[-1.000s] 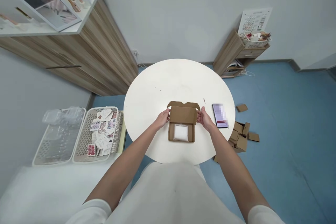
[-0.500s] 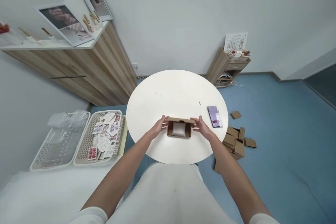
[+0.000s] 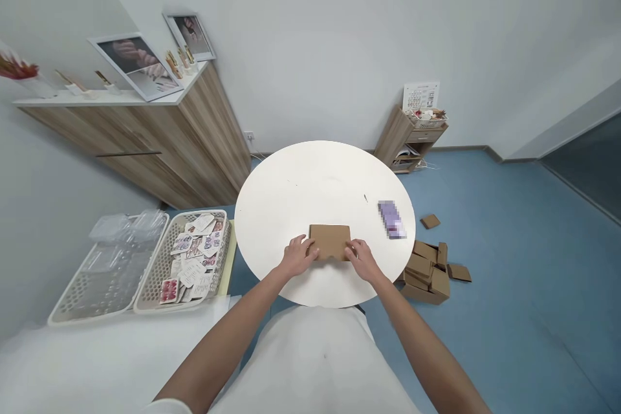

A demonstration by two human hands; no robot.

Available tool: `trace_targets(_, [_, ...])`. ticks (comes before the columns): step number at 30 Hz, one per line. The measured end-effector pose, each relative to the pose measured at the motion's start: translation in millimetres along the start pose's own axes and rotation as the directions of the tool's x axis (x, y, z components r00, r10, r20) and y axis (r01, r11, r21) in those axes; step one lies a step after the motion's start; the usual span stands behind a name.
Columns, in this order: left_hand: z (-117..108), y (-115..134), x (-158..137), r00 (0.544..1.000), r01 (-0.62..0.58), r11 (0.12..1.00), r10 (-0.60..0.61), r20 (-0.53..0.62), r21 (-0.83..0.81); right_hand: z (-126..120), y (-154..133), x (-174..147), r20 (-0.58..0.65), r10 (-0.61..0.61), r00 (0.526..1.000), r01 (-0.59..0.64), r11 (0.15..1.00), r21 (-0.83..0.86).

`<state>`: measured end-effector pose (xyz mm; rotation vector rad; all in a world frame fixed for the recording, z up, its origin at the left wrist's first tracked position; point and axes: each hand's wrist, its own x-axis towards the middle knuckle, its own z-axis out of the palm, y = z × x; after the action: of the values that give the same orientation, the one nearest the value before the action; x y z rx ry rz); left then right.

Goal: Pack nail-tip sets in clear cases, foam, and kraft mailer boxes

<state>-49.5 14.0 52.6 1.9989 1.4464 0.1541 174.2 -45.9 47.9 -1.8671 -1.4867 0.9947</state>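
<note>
A small brown cardboard box [image 3: 330,242] rests on the white oval table [image 3: 272,200] in front of me, its lid folded down over the opening. My left hand [image 3: 297,255] grips the box's left side, with the thumb on the lid's front corner. At the opposite end, my right hand [image 3: 359,259] holds the right side, its thumb near the front edge of the lid. Whatever lies inside the box is hidden by the lid. To the right on the tabletop lies a phone [image 3: 392,220] with a purple, pixelated screen.
Left of the table stand a white basket of printed cards [image 3: 143,294] and a basket of clear plastic packaging [image 3: 61,307]. Several cardboard boxes [image 3: 427,272] lie on the blue floor at right. A wood-grain cabinet [image 3: 213,136] and a small shelf unit [image 3: 388,139] stand by the wall.
The lid has swung from raised to down, covering the white packet inside. Both hands have come nearer the front and closed on the box's sides. The view has tilted slightly.
</note>
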Motion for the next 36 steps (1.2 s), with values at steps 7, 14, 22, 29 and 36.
trace_targets(7, [19, -4, -8, 0.998, 0.057, 0.988, -0.060, 0.019, 0.140, 25, 16, -21, 0.015, 0.078, 0.997, -0.074, 0.980, -0.186])
trace_targets(14, [28, -9, -14, 0.991, 0.133, 0.991, -0.132, -0.035, 0.031, 12, 22, -23, -0.004, 0.046, 0.999, -0.046, 0.990, -0.137])
trace_targets(22, [32, -16, -20, 0.996, 0.084, 0.994, -0.085, 0.001, -0.064, 22, 22, -19, 0.005, 0.054, 0.999, -0.053, 0.990, -0.129])
trace_targets(29, [28, -6, -29, 0.993, 0.031, 0.991, -0.044, -0.107, -0.128, 24, 10, -21, -0.092, -0.012, 0.996, 0.008, 0.999, -0.035])
trace_targets(36, [9, 7, -21, 0.972, 0.064, 0.992, -0.086, -0.218, -0.107, 8, -5, -17, -0.134, -0.013, 0.991, 0.022, 0.997, 0.069])
